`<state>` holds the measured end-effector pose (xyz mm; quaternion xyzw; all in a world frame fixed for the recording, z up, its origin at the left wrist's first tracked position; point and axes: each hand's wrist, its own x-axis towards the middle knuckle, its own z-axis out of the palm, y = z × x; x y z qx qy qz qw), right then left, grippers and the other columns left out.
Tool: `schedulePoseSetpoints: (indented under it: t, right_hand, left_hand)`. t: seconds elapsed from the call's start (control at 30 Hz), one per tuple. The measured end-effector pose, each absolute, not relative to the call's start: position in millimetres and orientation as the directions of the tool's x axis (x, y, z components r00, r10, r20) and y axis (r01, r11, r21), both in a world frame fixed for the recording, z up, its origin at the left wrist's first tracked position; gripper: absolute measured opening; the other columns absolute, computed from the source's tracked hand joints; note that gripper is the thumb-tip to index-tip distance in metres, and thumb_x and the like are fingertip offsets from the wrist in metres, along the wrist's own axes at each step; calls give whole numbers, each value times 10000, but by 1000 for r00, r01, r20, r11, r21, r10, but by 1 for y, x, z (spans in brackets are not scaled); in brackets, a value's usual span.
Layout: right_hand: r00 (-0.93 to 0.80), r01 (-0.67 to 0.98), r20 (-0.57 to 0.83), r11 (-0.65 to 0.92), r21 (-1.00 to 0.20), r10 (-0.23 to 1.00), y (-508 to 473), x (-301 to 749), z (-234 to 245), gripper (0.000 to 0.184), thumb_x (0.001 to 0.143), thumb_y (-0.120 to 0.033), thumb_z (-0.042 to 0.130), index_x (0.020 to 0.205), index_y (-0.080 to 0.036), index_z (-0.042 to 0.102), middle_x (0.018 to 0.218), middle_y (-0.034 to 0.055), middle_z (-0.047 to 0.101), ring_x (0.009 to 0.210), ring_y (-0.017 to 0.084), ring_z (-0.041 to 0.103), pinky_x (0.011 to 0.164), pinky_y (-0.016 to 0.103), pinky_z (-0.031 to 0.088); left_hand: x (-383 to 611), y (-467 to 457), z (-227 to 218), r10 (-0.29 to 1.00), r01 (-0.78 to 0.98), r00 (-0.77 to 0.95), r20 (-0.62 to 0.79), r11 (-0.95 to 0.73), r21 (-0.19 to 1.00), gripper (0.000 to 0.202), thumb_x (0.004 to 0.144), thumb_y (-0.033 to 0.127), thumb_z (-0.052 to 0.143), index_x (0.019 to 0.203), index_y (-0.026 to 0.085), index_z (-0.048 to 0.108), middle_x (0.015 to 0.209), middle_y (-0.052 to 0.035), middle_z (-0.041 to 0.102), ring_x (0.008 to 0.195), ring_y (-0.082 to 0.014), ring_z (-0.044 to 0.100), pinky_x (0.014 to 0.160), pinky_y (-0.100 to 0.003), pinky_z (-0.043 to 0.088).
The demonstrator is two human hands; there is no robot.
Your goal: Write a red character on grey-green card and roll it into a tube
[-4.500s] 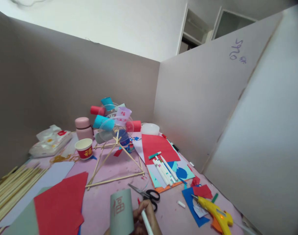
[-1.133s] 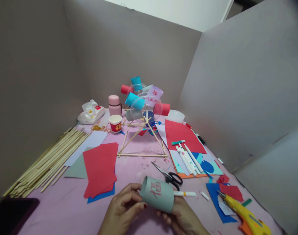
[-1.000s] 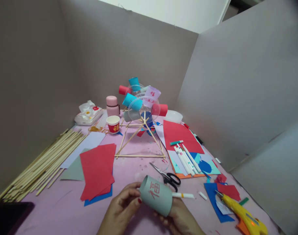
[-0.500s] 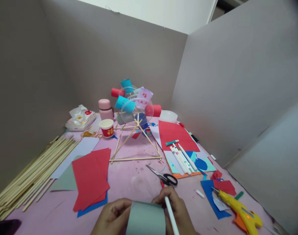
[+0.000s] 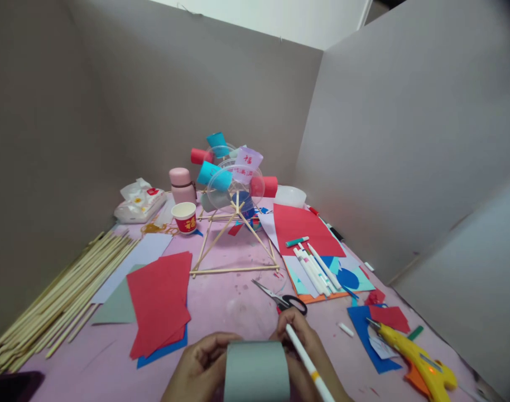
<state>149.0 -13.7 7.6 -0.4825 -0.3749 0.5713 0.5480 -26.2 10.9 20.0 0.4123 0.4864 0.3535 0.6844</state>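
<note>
The grey paper tube (image 5: 257, 371) sits at the near table edge, clamped between both hands: the left hand (image 5: 200, 365) is closed on its left side, while the right hand (image 5: 303, 352) steadies the right side and also pinches a white marker (image 5: 309, 365), apparently to keep the tube from rolling or collapsing. Just beyond the grip lie scissors (image 5: 280, 298). Bare pink tabletop (image 5: 234, 301) between them leaves working room; red paper (image 5: 158, 301) borders the left, a glue gun (image 5: 414, 360) the right.
</note>
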Motion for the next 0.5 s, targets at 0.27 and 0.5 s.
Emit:
schedulePoseSetpoints:
  t: [0.27,0.5]
  right_hand:
    - [17,-439,-159,-136,-888,987,-9,144,-5,296,493,-78,544,713,-248,440,498,-115,390,436,73,269,392,181,176]
    - [-37,-448,-167,-166,-879,985,-9,149,-14,316,593,-137,676,758,-247,430,538,-104,432,446,67,335,411,168,234]
  left_hand:
    - [-28,9,12,911,36,280,-301,304,952,219,673,338,613,542,171,559,510,53,459,530,-108,387,500,-222,281]
    - [-26,7,12,930,55,252,-267,262,964,303,691,399,612,514,185,491,510,68,370,530,-99,309,495,-220,243]
